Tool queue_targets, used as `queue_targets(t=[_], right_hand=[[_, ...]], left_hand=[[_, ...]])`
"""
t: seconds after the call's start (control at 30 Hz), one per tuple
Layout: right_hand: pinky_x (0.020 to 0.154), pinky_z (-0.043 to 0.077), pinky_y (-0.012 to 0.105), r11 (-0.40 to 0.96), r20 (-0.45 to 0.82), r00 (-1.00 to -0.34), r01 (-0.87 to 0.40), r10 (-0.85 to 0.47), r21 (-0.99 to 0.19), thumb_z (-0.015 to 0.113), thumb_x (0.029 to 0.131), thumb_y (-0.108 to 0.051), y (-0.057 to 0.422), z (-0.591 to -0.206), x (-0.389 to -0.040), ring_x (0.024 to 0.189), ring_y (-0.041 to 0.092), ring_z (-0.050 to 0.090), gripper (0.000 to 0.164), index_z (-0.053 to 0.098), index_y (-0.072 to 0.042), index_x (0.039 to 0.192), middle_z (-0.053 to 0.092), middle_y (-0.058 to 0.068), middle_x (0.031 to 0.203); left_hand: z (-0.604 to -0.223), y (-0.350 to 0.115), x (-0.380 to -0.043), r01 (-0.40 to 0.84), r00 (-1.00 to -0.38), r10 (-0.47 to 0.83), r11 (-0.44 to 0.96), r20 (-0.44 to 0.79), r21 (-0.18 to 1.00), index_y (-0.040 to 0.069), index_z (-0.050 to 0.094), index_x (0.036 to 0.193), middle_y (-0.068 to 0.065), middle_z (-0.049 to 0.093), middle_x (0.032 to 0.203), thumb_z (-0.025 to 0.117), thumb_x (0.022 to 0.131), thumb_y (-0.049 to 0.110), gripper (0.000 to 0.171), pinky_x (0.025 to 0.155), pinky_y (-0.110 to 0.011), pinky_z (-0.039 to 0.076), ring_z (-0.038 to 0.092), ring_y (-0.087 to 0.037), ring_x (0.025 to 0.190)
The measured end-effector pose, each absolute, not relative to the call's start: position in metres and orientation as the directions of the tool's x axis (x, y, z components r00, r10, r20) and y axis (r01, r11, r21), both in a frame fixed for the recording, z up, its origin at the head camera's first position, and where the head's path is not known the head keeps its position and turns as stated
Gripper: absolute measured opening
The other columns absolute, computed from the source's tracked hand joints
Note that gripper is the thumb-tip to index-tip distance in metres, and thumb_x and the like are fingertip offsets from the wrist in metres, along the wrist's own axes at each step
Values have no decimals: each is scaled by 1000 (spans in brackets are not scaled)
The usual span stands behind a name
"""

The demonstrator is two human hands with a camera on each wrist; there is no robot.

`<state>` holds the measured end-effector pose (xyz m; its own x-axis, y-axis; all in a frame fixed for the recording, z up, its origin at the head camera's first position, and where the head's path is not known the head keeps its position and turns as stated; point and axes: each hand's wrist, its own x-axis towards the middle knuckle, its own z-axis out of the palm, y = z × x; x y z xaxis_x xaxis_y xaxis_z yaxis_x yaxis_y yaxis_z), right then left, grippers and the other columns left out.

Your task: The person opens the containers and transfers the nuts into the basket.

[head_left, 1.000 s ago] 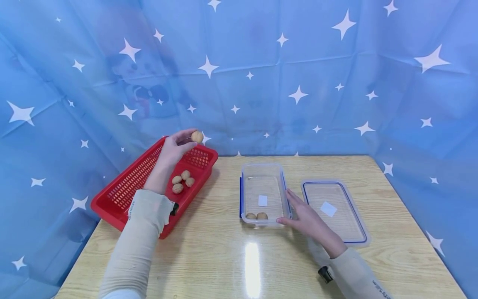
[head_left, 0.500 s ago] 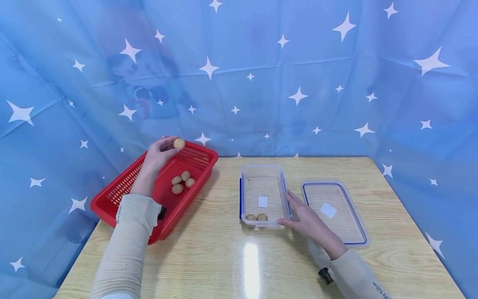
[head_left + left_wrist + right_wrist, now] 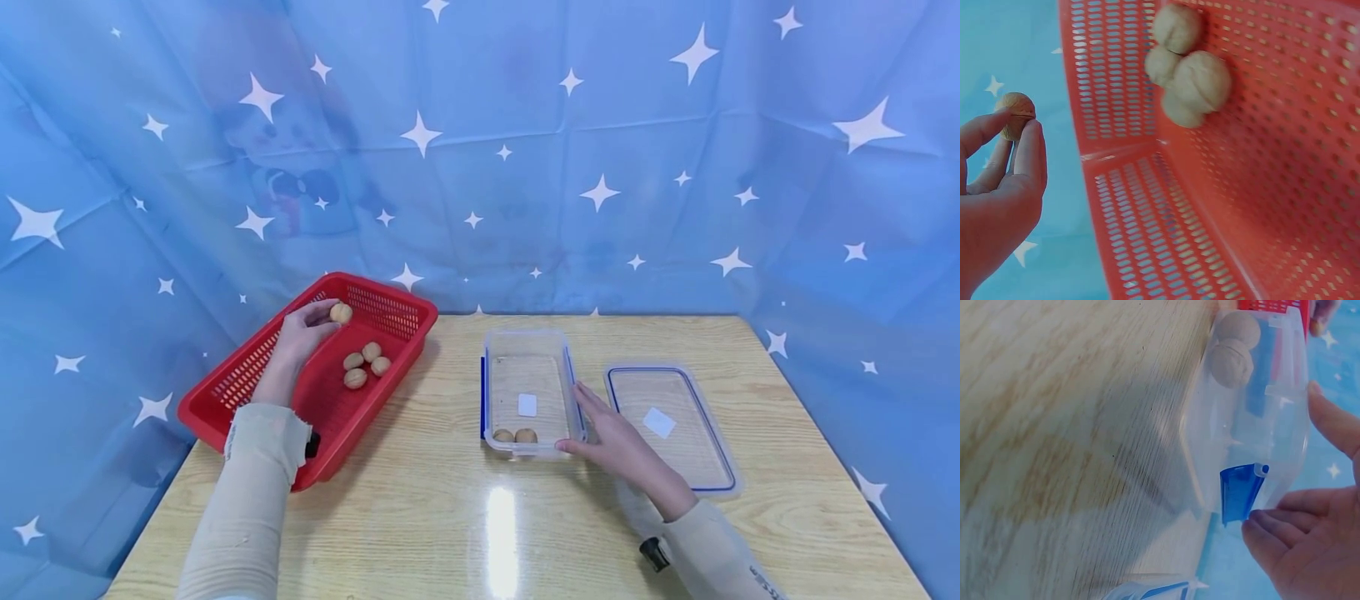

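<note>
My left hand (image 3: 302,330) pinches a walnut (image 3: 341,313) between thumb and fingertips, above the far part of the red basket (image 3: 405,392). In the left wrist view the pinched walnut (image 3: 1017,111) is seen outside the basket's rim. Several more walnuts (image 3: 356,379) lie clustered on the basket floor. My right hand (image 3: 611,433), fingers spread and fairly straight, touches the right side and near corner of the clear plastic box (image 3: 551,375). Two walnuts (image 3: 1232,362) sit inside that box at its near end. A blue clip (image 3: 1239,492) hangs beside my right fingers.
Right of the box, a clear lid (image 3: 693,442) with a blue seal lies flat on the wooden table (image 3: 420,517). A blue curtain (image 3: 480,167) with white stars stands behind and at both sides. The basket is at the table's left.
My left hand has moved left and down with the walnut, from over the basket's far edge to lower over the basket. The right hand and the box have stayed put.
</note>
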<state>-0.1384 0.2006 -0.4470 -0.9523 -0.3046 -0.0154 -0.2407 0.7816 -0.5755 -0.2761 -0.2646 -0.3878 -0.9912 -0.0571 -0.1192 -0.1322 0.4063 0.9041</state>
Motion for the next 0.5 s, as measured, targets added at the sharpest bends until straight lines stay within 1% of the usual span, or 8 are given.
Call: queue_targets(t=[0.03,0.1,0.13,0.33,0.5], right_hand=[[112,32,66,782,-13,-953,-242,-304,-575,71,90,-41,201,-447,-139,144,52,27,94,23,8,154,20,30,161],[113,31,66,781,-10,-953,-242,-302,-576,71,90,-40,201,-447,-139,144,52,26,93,23,8,153,20,30,161],[113,31,66,780,-9,-953,-242,-302,-577,71,90,-40,201,-447,-138,144,52,27,93,23,9,153,20,30,161],[112,32,66,779,1,-952,-251,-307,-574,71,90,-42,201,-448,-138,144,52,27,94,24,9,153,21,31,160],[113,31,66,778,8,-951,-257,-308,-573,71,90,-42,201,-449,-138,144,52,27,94,24,9,153,21,31,160]], left_hand=[[-390,-266,-276,-131,-991,-56,411,-119,902,14,40,153,-16,44,154,57,101,17,54,107,-37,49,44,-32,139],[-394,-268,-277,-124,-992,-49,419,-113,899,9,40,152,-18,43,154,54,102,13,52,114,-45,42,43,-33,140],[-396,-269,-277,-119,-993,-45,426,-110,897,8,40,152,-19,43,154,51,103,11,50,115,-45,41,42,-33,140],[-405,-274,-279,-120,-993,-50,432,-109,894,5,40,151,-21,43,153,49,103,7,49,113,-43,41,42,-33,139],[-410,-275,-280,-134,-991,-47,440,-126,888,2,40,150,-25,43,151,48,103,5,48,115,-51,39,42,-38,138]])
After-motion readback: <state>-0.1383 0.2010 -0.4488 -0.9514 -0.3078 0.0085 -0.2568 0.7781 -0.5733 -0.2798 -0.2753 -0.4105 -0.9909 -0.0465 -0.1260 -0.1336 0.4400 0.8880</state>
